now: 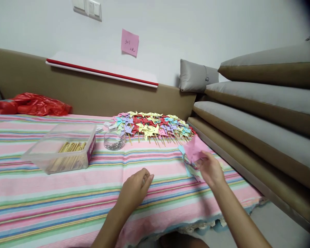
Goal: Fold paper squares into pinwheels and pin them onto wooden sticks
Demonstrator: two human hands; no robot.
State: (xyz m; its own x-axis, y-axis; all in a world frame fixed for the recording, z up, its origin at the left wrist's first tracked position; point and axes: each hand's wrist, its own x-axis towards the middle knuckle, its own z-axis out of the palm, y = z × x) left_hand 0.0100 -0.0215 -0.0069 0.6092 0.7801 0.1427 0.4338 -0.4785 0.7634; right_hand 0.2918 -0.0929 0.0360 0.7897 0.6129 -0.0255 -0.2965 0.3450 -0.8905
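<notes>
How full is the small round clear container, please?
The round container is partly full: silvery pieces lie low inside, clear wall above.

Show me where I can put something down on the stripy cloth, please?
Bare striped cloth shows between the left hand and the paper pile, and in front of the plastic box. It's crowded at the back, where pinwheels bunch together, and around the right hand.
</notes>
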